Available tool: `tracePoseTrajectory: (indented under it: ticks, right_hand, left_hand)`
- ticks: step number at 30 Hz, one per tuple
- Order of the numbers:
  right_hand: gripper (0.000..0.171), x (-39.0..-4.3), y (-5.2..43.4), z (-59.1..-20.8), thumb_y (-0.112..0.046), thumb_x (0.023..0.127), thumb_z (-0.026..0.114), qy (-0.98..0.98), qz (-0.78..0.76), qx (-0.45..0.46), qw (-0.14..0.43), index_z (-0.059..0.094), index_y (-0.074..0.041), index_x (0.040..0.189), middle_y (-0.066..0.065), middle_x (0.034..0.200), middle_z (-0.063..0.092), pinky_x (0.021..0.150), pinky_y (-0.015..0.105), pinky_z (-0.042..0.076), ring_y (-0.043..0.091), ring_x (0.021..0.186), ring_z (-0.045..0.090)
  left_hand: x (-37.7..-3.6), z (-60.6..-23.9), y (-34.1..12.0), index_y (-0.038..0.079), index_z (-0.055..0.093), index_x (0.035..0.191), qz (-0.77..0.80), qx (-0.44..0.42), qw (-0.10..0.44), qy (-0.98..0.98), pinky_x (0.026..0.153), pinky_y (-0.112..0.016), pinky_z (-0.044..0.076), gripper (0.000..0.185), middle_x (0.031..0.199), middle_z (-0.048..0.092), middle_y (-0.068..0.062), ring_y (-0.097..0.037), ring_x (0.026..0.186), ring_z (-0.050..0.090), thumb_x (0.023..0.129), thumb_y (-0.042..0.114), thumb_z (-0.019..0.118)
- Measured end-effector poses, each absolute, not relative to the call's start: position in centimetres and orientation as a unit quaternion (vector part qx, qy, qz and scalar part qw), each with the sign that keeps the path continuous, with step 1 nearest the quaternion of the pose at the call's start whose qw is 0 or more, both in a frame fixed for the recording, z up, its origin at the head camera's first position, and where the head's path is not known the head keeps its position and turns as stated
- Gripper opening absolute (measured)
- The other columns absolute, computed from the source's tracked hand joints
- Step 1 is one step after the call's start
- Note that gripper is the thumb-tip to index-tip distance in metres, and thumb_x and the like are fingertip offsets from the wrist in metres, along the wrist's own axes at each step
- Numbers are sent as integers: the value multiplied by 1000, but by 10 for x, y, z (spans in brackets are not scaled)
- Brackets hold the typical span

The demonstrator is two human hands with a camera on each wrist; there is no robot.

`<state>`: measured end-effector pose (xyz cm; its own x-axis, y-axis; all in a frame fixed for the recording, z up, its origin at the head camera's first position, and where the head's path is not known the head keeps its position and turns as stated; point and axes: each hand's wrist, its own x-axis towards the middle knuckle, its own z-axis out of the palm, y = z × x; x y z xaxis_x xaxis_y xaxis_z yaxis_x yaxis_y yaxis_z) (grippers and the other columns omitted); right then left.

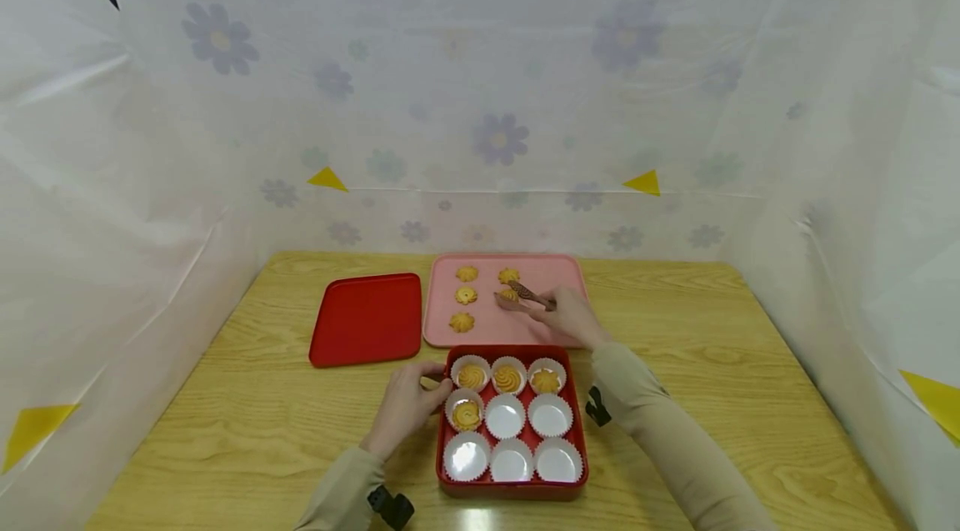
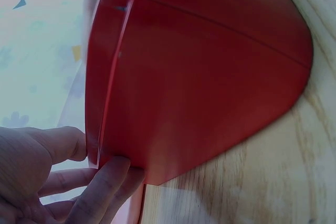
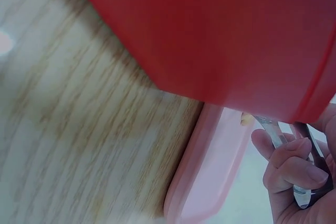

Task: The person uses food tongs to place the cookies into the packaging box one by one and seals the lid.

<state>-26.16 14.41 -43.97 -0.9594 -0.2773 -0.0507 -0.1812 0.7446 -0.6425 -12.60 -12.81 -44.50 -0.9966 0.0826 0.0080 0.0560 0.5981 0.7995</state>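
Note:
In the head view my right hand (image 1: 570, 314) holds metal tongs (image 1: 534, 298) over the pink tray (image 1: 551, 331). Between the tong tips shows a piped cookie (image 1: 509, 295); several other cookies (image 1: 467, 273) lie on the tray. My left hand (image 1: 408, 402) grips the back left corner of a red box (image 1: 512, 491), thumb at the rim, fingers against the outer wall in the left wrist view. White paper cups (image 1: 505, 416) fill the box in rows of three. Cookies (image 1: 507, 378) sit in the back row's cups and the middle row's left cup; the others hold none.
A red lid (image 1: 367, 321) lies left of the pink tray on the wooden table (image 1: 697, 364). The red box stands in front of the tray, close to its near edge. Flower-patterned white sheeting (image 1: 498, 139) encloses the table at the back and sides.

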Motion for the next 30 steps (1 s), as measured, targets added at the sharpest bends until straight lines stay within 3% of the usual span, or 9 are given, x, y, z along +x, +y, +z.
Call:
tracePoseTrajectory:
  ticks: [7, 20, 24, 30]
  right_hand:
    - [18, -256, 148, -438, -20, 95, 69, 927, -342, -128, 85, 68, -4, 88, -3, 58, 28, 53, 27, 25, 12, 54, 25]
    - [22, -257, 151, -441, -21, 94, 69, 934, -320, -124, 99, 74, -3, 105, -3, 61, 41, 52, 27, 29, 12, 54, 31]
    - [19, -257, 150, -438, -21, 94, 69, 937, -309, -128, 101, 74, -3, 99, -2, 63, 42, 53, 28, 29, 13, 55, 32]
    - [17, -256, 149, -432, -20, 95, 68, 936, -309, -132, 109, 71, -4, 89, -3, 59, 31, 52, 27, 26, 12, 52, 26]
  left_hand:
    - [-125, -443, -128, -3, 73, 111, 451, 35, 15, 892, 64, -24, 53, 26, 104, 75, -14, -13, 74, 66, 88, 9, 71]
    - [-126, -444, -128, -3, 73, 113, 455, 36, 23, 890, 63, -21, 52, 27, 103, 75, -14, -12, 73, 65, 90, 10, 69]
    - [-126, -444, -128, -3, 73, 113, 456, 36, 23, 889, 62, -22, 52, 27, 103, 75, -14, -12, 72, 65, 89, 10, 70]
    - [-125, -445, -127, -3, 73, 113, 453, 35, 21, 891, 63, -23, 52, 27, 103, 75, -14, -12, 72, 65, 89, 10, 71]
